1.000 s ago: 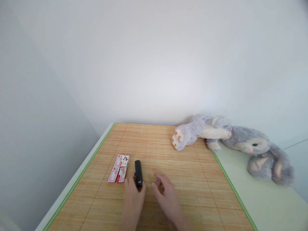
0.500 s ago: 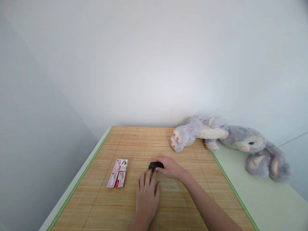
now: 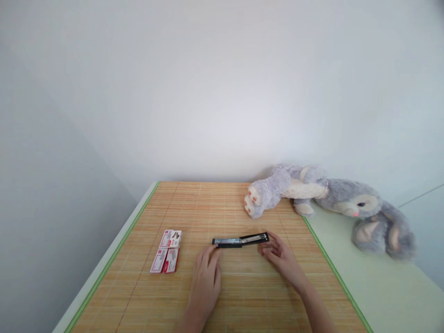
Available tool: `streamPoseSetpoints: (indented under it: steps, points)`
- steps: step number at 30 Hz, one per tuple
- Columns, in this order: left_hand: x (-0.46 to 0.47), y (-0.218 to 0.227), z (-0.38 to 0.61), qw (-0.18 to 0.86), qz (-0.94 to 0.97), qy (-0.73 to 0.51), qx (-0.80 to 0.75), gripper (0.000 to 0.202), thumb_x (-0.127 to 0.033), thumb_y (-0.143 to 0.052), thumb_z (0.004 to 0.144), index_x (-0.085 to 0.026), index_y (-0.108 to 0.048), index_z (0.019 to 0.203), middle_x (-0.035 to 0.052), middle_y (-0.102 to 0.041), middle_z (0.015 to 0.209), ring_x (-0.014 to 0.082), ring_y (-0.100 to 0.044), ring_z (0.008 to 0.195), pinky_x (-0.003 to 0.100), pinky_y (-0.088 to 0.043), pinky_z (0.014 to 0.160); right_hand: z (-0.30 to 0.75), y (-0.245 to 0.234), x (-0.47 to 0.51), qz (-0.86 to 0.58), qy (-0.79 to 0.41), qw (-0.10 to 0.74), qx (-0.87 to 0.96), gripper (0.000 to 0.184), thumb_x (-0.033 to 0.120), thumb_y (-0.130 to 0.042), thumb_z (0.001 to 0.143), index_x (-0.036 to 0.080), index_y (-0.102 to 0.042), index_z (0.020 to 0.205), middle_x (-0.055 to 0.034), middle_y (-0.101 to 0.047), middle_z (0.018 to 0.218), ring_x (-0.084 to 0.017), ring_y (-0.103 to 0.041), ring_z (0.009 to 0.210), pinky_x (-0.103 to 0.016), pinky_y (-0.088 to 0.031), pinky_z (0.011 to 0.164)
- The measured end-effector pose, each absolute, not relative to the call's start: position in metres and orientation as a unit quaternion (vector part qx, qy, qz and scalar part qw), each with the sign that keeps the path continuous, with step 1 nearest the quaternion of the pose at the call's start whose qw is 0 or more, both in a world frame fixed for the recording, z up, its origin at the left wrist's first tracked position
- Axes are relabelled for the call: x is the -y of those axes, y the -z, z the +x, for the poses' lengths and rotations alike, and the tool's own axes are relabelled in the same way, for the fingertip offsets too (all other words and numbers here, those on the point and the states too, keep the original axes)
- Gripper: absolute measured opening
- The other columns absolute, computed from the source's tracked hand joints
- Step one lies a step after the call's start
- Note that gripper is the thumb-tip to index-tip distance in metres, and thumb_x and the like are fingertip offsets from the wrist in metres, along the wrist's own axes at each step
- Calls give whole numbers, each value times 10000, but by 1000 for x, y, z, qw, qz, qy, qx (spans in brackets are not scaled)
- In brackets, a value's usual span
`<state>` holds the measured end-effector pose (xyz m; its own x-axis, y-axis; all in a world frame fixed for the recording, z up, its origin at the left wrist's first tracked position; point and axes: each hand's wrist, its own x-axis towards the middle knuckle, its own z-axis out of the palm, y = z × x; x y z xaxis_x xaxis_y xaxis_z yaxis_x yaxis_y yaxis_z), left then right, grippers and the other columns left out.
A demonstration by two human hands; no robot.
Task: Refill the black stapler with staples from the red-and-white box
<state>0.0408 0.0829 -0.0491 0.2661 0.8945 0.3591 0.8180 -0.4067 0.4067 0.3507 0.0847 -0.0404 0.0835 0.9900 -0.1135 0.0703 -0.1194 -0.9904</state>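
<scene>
Seems to be at the opening-up step with the black stapler (image 3: 227, 243): spread out long near the middle of the bamboo mat (image 3: 156, 300), shiny inside showing, right half tipped a bit. Touching its near edge on the left part with the fingertips of the left hand (image 3: 204, 280), stretched out and not wrapped around anything. Touching the far right end with the bent fingers of the right hand (image 3: 283, 260); can't tell whether gripping or just resting there. Calls next for pressing the left part down and moving the right part gently, to keep from slipping or pinching. Look well to the left for four small boxes (image 3: 172, 261), red and white, close together in two rows of two. Can't see inside any box. Can't tell if full or empty inside the stapler, either: too small to see.
</scene>
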Motion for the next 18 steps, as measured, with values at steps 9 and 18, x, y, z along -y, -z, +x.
streamPoseSetpoints:
  steps: [9,18]
  points:
    - [-58,40,-52,-63,600,-213,-769,429,-371,-531,992,-251,-592,1400,145,-560,1381,366,-524,1246,574,-427,1035,306,56,-13,-634,-518,404,408,617,742,-593,852,202,-628,1149,21,-590,741,-117,-497,465,-254,-367,429]
    - [-43,50,7,256,803,-209,-496,548,-330,-624,966,-416,-501,1492,27,-684,1337,264,-568,1246,451,-494,1060,253,46,-13,-606,-565,346,440,571,739,-586,846,210,-714,1019,29,-552,620,-116,-446,464,-245,-338,458]
